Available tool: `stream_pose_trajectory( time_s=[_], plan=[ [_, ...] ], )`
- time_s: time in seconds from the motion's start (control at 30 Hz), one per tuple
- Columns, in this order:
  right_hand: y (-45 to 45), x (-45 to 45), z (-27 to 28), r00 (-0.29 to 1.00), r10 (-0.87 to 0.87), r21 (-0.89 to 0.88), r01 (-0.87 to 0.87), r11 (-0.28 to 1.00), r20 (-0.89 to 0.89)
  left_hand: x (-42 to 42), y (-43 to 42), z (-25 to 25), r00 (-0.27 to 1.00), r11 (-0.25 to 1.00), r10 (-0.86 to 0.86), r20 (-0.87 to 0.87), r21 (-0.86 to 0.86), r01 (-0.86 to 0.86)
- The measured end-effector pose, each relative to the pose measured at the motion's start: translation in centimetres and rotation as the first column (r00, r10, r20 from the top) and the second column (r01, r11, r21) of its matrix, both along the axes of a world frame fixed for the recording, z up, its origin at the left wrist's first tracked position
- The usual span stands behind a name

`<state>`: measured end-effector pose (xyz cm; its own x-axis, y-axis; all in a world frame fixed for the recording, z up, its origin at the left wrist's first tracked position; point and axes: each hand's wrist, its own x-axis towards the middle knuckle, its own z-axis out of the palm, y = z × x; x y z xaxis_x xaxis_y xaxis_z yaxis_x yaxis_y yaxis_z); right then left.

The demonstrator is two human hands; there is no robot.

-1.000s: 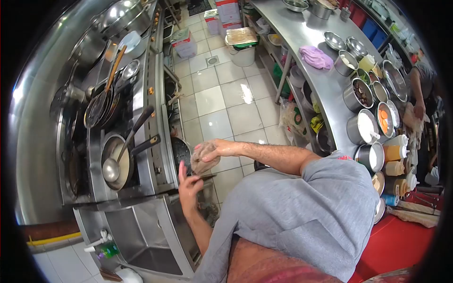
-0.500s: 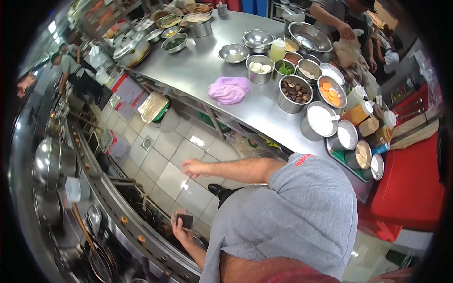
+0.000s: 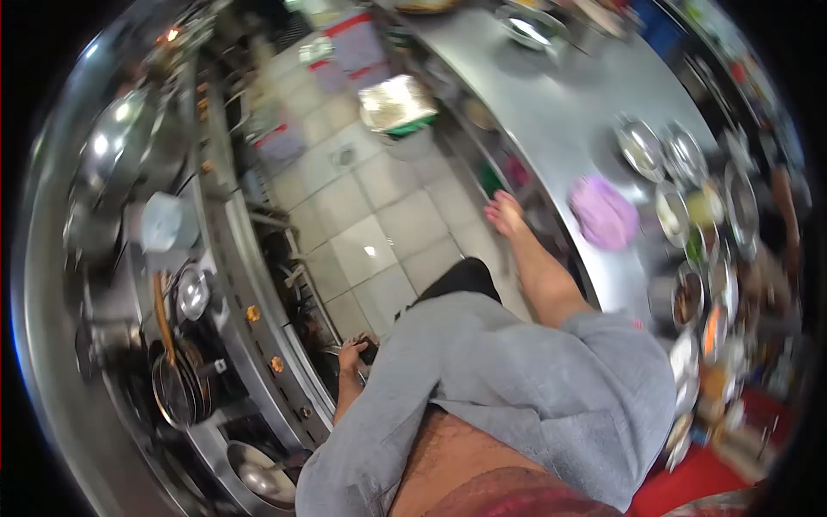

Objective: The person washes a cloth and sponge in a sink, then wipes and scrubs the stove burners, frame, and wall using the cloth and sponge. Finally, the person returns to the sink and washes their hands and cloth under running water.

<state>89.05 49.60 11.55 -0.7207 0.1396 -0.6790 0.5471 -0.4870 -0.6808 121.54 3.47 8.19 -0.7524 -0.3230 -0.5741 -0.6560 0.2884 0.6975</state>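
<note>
My left hand [image 3: 350, 357] is low beside the stove front, its fingers closed around a small dark flat object [image 3: 369, 350]. Part of that object is hidden by the hand and my grey shirt, and its kind does not show. My right hand [image 3: 504, 213] hangs out in front over the tiled floor, close to the edge of the steel table. It looks empty, with its fingers loosely stretched, though motion blurs them. A purple cloth [image 3: 603, 213] lies on the table to the right of this hand.
Metal bowls [image 3: 642, 148] and ingredient containers [image 3: 676, 293] crowd the steel table [image 3: 525, 103] at right. At left, the stove counter [image 3: 226, 302] holds pans [image 3: 178, 389], a clear tub [image 3: 168, 222] and a wok with a ladle [image 3: 258, 476]. A foil-topped bin [image 3: 398, 103] stands on the floor.
My view has turned and tipped down, so the table now lies to the right. My right arm has swung towards the table edge. My left hand still holds the dark object.
</note>
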Motion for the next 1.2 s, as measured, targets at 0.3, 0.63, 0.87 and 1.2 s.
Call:
stream_pose_trajectory(
  time_s=[0.3,0.63,0.87,1.2],
  plan=[
    [3.5,-13.2,-17.1,0.786,-0.558,-0.144,0.605,0.783,0.266,-11.8,-1.6,4.8,0.991,0.990,0.111,0.068,-0.092,-0.105],
    [4.6,-16.5,-19.7,0.758,-0.555,0.242,0.500,0.832,0.342,-21.3,-4.2,5.8,0.937,0.911,-0.193,0.293,-0.302,0.282],
    [4.4,-12.5,-17.6,0.721,-0.608,0.501,0.412,0.761,0.332,-28.9,-2.0,10.3,0.954,0.957,-0.170,0.247,-0.189,0.219],
    [-6.7,-9.0,-3.4,0.974,-0.220,0.719,0.110,0.686,0.061,-37.5,-6.2,7.7,0.986,0.997,-0.070,0.148,-0.010,0.073]
  ],
)
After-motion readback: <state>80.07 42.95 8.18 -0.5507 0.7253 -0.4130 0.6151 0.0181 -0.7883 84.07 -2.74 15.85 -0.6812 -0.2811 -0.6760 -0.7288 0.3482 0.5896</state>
